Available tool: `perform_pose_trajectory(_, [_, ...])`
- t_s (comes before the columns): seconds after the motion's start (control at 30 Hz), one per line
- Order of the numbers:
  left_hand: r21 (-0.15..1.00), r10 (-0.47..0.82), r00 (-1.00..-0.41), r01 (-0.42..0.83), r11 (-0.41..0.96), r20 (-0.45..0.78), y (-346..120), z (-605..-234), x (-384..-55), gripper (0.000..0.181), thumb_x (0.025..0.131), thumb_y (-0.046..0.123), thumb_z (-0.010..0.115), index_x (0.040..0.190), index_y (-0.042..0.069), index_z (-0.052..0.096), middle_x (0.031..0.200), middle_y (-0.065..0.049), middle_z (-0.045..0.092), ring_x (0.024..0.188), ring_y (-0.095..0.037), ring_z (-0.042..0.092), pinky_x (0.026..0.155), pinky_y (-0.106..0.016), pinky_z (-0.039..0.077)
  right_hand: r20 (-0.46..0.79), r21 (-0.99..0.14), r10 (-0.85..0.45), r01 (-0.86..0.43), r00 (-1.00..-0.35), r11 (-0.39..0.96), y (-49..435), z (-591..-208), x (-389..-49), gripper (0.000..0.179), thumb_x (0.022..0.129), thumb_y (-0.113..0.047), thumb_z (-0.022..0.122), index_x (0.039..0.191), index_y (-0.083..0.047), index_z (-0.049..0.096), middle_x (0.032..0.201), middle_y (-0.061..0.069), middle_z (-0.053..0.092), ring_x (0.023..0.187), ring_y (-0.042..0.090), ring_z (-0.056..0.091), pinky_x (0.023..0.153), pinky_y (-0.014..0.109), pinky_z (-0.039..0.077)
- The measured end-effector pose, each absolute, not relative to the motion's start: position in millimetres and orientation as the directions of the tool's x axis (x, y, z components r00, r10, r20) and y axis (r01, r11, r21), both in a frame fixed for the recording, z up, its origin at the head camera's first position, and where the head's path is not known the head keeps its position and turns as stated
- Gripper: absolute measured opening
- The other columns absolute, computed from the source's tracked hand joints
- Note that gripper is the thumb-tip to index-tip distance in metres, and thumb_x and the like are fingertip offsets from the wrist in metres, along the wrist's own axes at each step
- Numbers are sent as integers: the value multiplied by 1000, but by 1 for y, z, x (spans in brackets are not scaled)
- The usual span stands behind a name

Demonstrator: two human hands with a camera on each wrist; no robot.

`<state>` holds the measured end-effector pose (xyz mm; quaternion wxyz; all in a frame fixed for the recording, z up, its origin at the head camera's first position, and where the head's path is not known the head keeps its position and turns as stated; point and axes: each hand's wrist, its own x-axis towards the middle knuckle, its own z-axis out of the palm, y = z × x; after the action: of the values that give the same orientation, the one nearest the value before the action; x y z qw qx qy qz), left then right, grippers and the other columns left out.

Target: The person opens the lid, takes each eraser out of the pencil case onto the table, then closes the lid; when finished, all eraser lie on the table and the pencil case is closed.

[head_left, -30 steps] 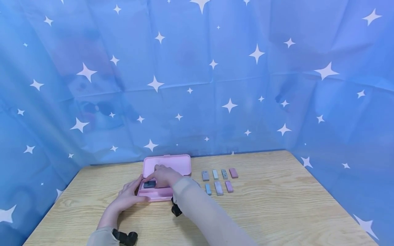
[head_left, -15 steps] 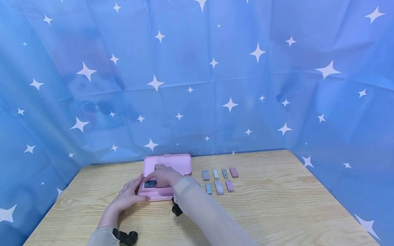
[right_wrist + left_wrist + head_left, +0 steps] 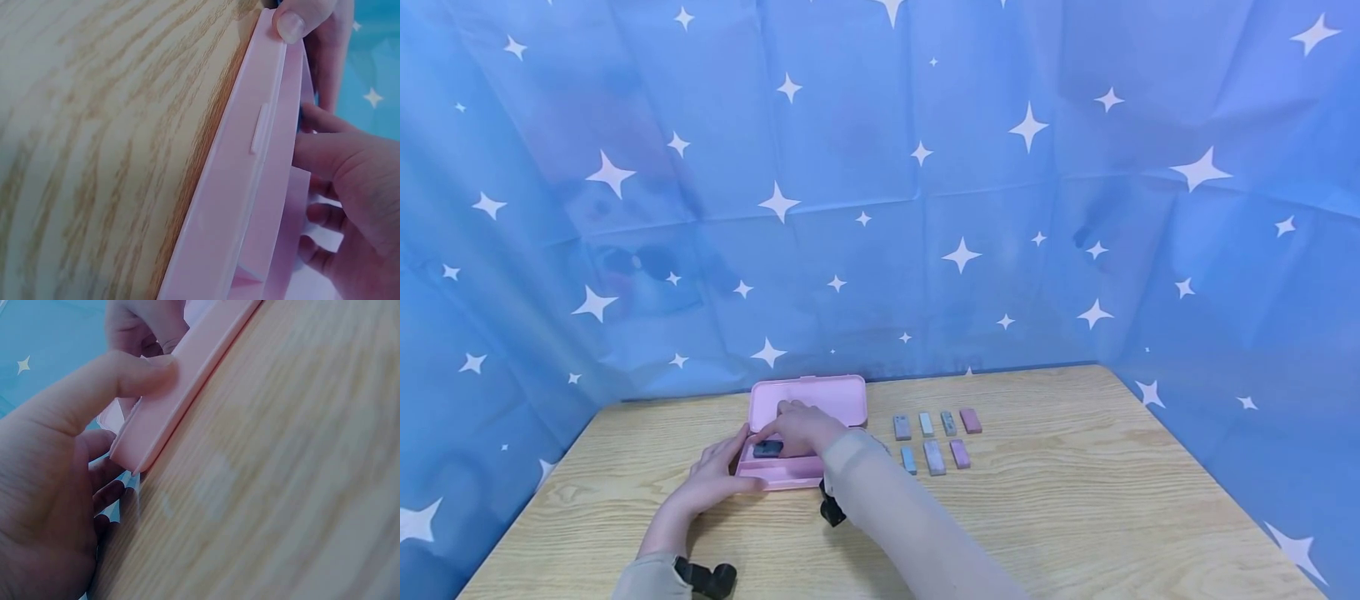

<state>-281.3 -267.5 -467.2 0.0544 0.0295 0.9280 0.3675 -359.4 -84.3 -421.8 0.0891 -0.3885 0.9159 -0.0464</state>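
Observation:
A pink pencil case [image 3: 781,476] lies on the table with its lid [image 3: 842,398] raised at the back. My left hand [image 3: 706,483] grips its left end, the thumb on the front wall and the fingers behind the corner, as the left wrist view shows. Inside the rear compartment my right hand [image 3: 802,429] pinches a small dark block [image 3: 767,449], with the index finger at its far left and the thumb near its right side. In the right wrist view the right hand [image 3: 362,187] reaches over the case wall [image 3: 234,187], its fingertips partly hidden inside.
Right of the case, small rectangular blocks lie in two rows, among them a red-pink one [image 3: 971,421], a light blue one [image 3: 908,460] and a pale lilac one [image 3: 934,458]. A blue star-patterned cloth [image 3: 880,250] hangs behind the wooden table [image 3: 1075,500].
The dark block has shifted very slightly to the right within the case. Both hands stay almost in place, and the row of blocks is unchanged.

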Motion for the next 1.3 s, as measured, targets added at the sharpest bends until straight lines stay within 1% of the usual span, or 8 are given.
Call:
perform_pose_trajectory(0.27, [694, 97, -992, 15, 720, -79, -266, -463, -279, 110, 73, 47, 80, 156, 13, 16, 156, -22, 21, 138, -43, 14, 101, -75, 16, -138, -180, -717, -694, -683, 697, -83, -419, -359, 44, 87, -30, 73, 125, -50, 61, 117, -6, 51, 103, 7, 44, 93, 26, 41])
perform_pose_trajectory(0.47, [692, 99, -992, 20, 721, -75, -265, -464, -280, 110, 73, 47, 80, 156, 13, 17, 156, -21, 22, 138, -43, 14, 101, -74, 17, -143, -189, -733, -709, -665, 680, -79, -416, -362, 40, 87, -22, 75, 120, -41, 66, 113, -4, 52, 98, 8, 47, 84, 21, 42])
perform_pose_trajectory(0.67, [681, 95, -992, 17, 732, -78, -267, -467, -281, 110, 73, 48, 79, 156, 14, 17, 156, -21, 23, 137, -42, 15, 100, -74, 18, -141, -240, -763, -726, -630, 644, -71, -407, -364, 46, 84, -13, 76, 123, -34, 64, 121, -1, 57, 98, 7, 50, 84, 19, 42])
perform_pose_trajectory(0.8, [675, 97, -993, 22, 738, -74, -269, -468, -282, 110, 72, 48, 79, 156, 13, 17, 156, -19, 23, 138, -41, 15, 101, -73, 18, -142, -294, -773, -719, -618, 630, -65, -401, -368, 49, 84, -5, 72, 125, -31, 63, 109, -3, 59, 91, 7, 51, 80, 19, 43])
perform_pose_trajectory(0.9, [671, 101, -992, 26, 741, -73, -269, -467, -282, 110, 73, 48, 79, 156, 12, 17, 156, -19, 23, 138, -41, 15, 102, -72, 18, -122, -313, -792, -734, -598, 603, -58, -397, -373, 50, 84, -4, 72, 127, -26, 61, 100, -4, 58, 86, 8, 52, 78, 19, 43])
perform_pose_trajectory(1.0, [672, 99, -992, 19, 740, -82, -268, -466, -281, 110, 73, 48, 79, 156, 11, 17, 156, -21, 23, 138, -42, 15, 102, -72, 18, -98, -332, -809, -747, -580, 576, -48, -393, -376, 51, 84, -5, 73, 130, -23, 58, 97, -4, 60, 86, 8, 53, 80, 19, 42])
perform_pose_trajectory(1.13, [674, 101, -991, 18, 739, -84, -267, -466, -280, 110, 73, 47, 79, 156, 11, 17, 156, -21, 22, 138, -43, 14, 102, -72, 18, -86, -370, -810, -736, -580, 566, -30, -389, -375, 52, 85, -5, 73, 132, -20, 56, 103, -3, 63, 92, 7, 55, 83, 20, 43])
perform_pose_trajectory(1.3, [667, 107, -992, 31, 745, -73, -268, -467, -281, 111, 73, 48, 79, 156, 10, 17, 155, -23, 21, 137, -43, 15, 103, -71, 19, -91, -405, -792, -704, -603, 583, -8, -387, -370, 51, 87, -4, 70, 133, -20, 55, 108, -1, 63, 96, 9, 57, 83, 21, 44])
